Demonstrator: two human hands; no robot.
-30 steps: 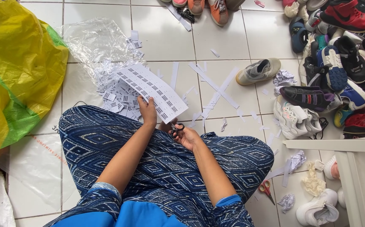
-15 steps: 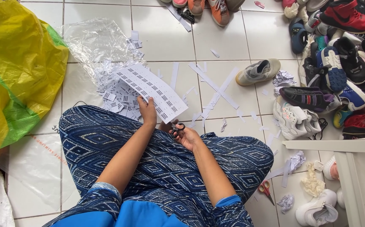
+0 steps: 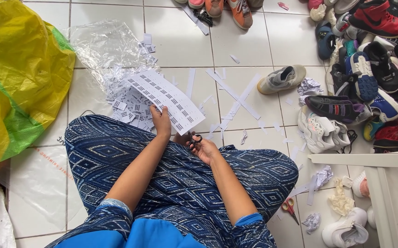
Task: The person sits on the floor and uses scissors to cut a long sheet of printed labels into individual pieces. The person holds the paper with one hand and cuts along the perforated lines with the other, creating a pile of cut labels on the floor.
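Label sheet (image 3: 166, 98): white, printed, thin and floppy (tears easily, likely best pinched at the near edge). Held over the lap by the left hand (image 3: 161, 120). Right hand (image 3: 202, 148) grips black-handled scissors (image 3: 194, 139) just right. Cut slips (image 3: 128, 103) on floor beyond.

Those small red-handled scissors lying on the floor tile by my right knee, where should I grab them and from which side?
Take the red-handled scissors by the red loops, which lie at the upper end, towards the strip of paper. The blades look shut and point down and to the right, away from the patterned trousers. Coming from above with the right hand, the nearer one, is probably easiest.
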